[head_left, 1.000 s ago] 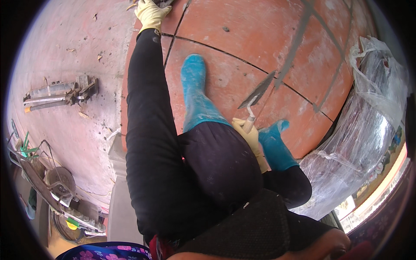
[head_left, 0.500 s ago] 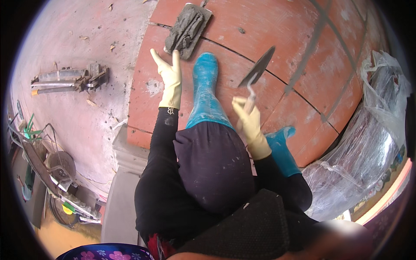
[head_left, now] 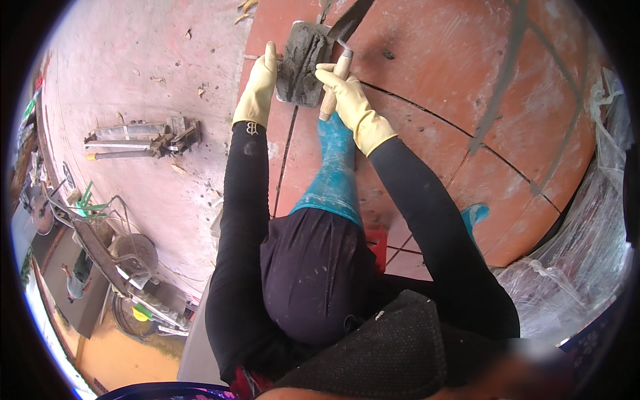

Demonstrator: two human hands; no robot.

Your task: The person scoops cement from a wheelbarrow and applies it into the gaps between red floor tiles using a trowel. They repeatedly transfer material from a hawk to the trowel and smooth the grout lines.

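Note:
A rectangular mortar board (head_left: 285, 85), loaded with wet grey mortar (head_left: 305, 57), lies beyond my forward blue boot. My left hand (head_left: 257, 90), in a cream rubber glove, is at its left edge. One digit points up along that edge; the other fingers are mostly hidden and seem to grip the board. My right hand (head_left: 353, 103), gloved alike, is closed round the wooden handle of a trowel (head_left: 351, 21). The dark blade lies beside the board's far right corner, partly cut off by the picture's top.
Red floor tiles (head_left: 427, 73) with dark joints spread under the boots (head_left: 337, 160). A tile cutter (head_left: 143, 138) lies on the pale floor at left. Assorted tools and a metal frame (head_left: 93, 247) stand lower left. Clear plastic sheeting (head_left: 567, 267) covers something at right.
My right hand has carried the trowel up and left to the board. My left hand has drawn in against the board's edge, and the board has turned slightly.

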